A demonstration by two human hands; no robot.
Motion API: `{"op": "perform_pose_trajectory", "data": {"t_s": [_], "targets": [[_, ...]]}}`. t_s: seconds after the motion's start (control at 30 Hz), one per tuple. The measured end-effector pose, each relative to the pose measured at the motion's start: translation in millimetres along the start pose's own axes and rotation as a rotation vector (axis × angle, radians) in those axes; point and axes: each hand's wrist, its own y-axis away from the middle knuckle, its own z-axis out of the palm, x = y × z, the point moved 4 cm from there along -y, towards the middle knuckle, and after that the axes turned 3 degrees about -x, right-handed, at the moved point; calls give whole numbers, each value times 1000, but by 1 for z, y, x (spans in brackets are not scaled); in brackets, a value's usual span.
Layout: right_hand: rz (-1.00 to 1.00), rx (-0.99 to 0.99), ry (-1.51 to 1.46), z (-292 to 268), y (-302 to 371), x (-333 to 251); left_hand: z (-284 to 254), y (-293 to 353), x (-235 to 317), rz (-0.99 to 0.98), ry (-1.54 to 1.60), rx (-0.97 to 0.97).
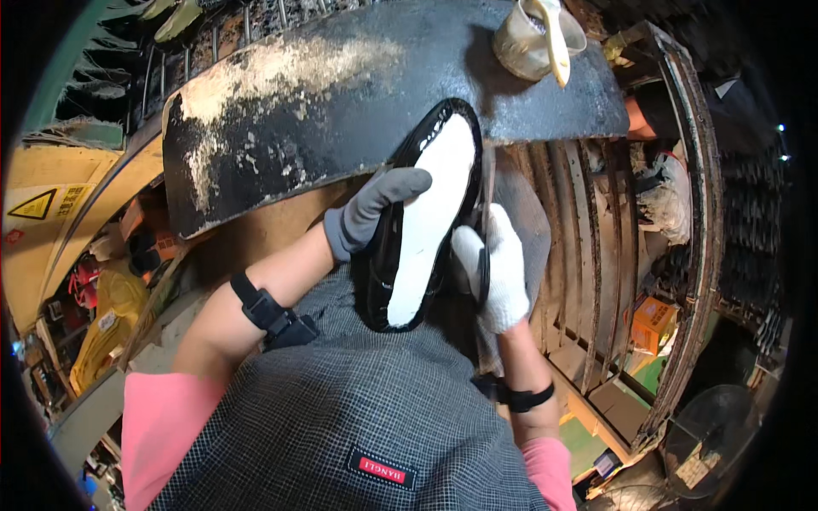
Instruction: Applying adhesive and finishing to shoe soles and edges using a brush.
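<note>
A black shoe upper (383, 255) is turned bottom up above my lap, toe pointing away from me. Its underside is a long white insole board (436, 200) framed by a shiny black edge. My left hand (379, 204), in a grey glove, grips the shoe's left side with the thumb lying on the white board. Just right of the shoe, my right hand (498, 268) in a white knitted glove is closed around a thin dark piece (486, 247) seen edge-on. It looks like a shoe sole, but its face is hidden.
Ahead lies a dark bench top (375, 111) stained with dried pale residue. A cloudy tub (524, 47) stands on it with a brush (556, 43) across its rim. To the right is a slatted rack (588, 255); an orange box (653, 325) sits beyond. Yellow bags (111, 315) lie left.
</note>
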Motion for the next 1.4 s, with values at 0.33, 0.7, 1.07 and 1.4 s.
{"op": "perform_pose_trajectory", "data": {"t_s": [0.33,0.7,1.07,1.4], "targets": [[457,-580,41,-24,26,-38,43,-4,26,-137,48,36],[-129,-12,137,-4,34,30,61,-21,24,-175,-84,72],[278,-462,171,-22,67,8,42,-19,13,-145,101,35],[500,-681,-185,-31,80,0,34,-19,12,-103,-176,182]]}}
